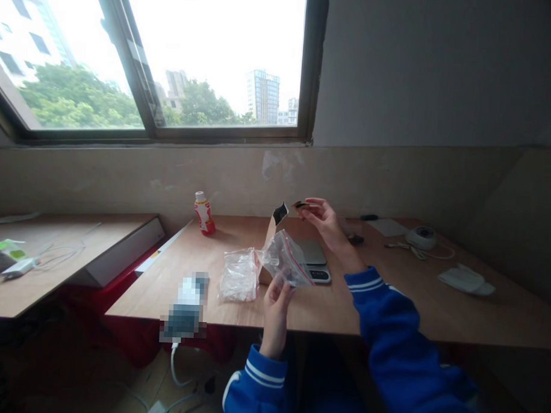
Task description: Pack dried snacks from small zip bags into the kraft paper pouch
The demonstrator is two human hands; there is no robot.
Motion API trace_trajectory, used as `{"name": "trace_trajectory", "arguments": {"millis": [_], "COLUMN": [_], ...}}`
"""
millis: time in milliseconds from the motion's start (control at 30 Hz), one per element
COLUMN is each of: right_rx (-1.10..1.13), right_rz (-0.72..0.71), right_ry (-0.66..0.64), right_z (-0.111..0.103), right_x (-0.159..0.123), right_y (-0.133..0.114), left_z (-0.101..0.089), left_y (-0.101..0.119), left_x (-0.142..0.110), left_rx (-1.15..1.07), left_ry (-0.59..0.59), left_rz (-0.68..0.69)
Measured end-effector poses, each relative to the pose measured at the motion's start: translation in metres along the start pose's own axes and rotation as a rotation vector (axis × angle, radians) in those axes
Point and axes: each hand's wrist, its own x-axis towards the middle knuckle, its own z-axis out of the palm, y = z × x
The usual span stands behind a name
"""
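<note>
My left hand (277, 300) pinches the lower part of a clear zip-lock bag (286, 255) with a red seal line, holding it tilted above the table. My right hand (320, 219) is raised beyond it, its fingers closed on a small dark-and-brown piece (299, 205) whose kind I cannot make out. Just left of that piece stands a brown paper pouch (271, 230), its dark mouth gaping at the top and its lower part mostly hidden by the clear bag. A kitchen scale (319, 274) sits behind the bag, partly covered. More clear zip-lock bags (239, 274) lie to the left.
A red-and-white bottle (205, 213) stands at the back left of the wooden table (389, 307). A blurred-out device (186, 306) with a white cable lies at the front edge. To the right are a white round device (420, 237) and a folded white item (466, 279).
</note>
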Motion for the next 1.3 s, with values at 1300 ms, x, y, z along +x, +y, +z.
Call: {"name": "trace_trajectory", "arguments": {"millis": [1300], "right_rx": [-0.272], "right_rz": [-0.098], "right_ry": [-0.23], "right_z": [0.031], "right_x": [0.024], "right_y": [0.018], "left_z": [-0.001], "left_y": [-0.012], "left_x": [0.007], "left_rx": [-0.016], "left_ry": [0.145], "left_rz": [0.098]}}
